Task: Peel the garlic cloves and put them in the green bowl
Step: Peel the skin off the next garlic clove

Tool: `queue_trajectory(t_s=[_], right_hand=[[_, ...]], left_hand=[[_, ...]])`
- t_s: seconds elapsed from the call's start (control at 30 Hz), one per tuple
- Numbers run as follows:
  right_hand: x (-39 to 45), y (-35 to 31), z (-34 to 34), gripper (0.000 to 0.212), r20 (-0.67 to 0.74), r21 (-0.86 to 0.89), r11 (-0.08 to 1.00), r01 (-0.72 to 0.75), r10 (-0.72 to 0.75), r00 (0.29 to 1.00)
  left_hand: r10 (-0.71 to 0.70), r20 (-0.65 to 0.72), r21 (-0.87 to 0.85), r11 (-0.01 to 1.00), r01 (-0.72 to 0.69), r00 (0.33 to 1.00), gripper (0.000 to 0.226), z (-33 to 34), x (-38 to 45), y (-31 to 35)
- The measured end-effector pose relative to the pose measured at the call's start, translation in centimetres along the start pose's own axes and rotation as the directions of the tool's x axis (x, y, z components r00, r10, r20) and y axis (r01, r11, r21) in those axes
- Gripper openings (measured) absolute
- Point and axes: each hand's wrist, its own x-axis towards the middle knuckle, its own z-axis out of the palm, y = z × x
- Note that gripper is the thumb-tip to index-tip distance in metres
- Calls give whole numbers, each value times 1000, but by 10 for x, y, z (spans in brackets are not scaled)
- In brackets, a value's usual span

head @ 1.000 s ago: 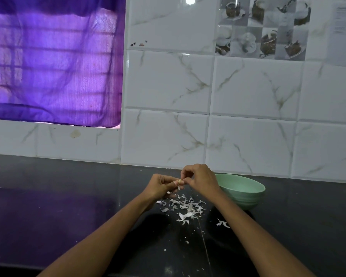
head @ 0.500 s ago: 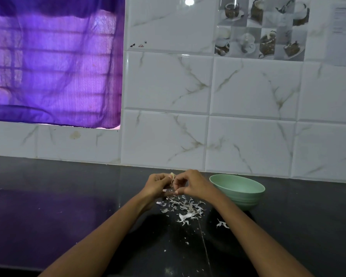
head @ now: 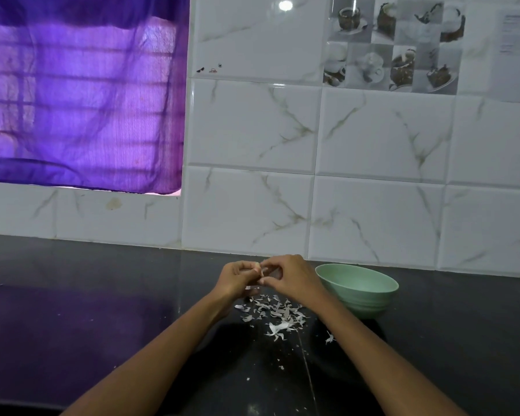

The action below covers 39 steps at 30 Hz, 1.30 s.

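Both hands have crept back toward the wall tiles since a second ago, and the clove has shifted within my fingers as the peeling goes on. My left hand point(head: 237, 279) pinches the garlic clove point(head: 257, 268) between thumb and curled fingers, holding it above the worktop point(head: 102, 325). My right hand point(head: 288, 277) has its fingertips pinched at the clove's skin, right against the left hand. Beneath them lies a scatter of peeled skins point(head: 275, 313), and the green bowl point(head: 357, 288) sits just beside my right wrist, near the wall. I cannot see whether any cloves are in the bowl from this angle.

Judging the risk: the clove is small and likely slippery once bare, so a hard tug on the skin could flick it out of my left pinch onto the dark worktop or among the skins. My right forearm is close to the bowl's rim and could knock it when I swing over to drop the clove.
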Motion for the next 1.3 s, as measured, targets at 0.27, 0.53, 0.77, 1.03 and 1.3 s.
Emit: queue_trajectory(t_s=[0.27,0.53,0.77,1.03,1.3], right_hand=[[-1,-2,9,14,-119,-108,994,15,-27,993],[-2,0,2,19,-120,-47,998,33,-38,992],[-2,-7,-2,21,-40,53,997,51,-49,998],[2,-5,-9,32,94,135,990,51,-64,993],[-4,-6,-12,21,325,-54,998,37,-17,946]], left_hand=[[9,33,35,999,-10,999,18,3,-1,-2],[117,29,-36,993,-116,993,14,1,-2,-1],[50,-76,-185,981,-63,996,13,4,0,0],[109,-72,-153,981,-119,991,16,6,-4,-5],[454,-134,393,840,-374,881,34,-1,5,-5]])
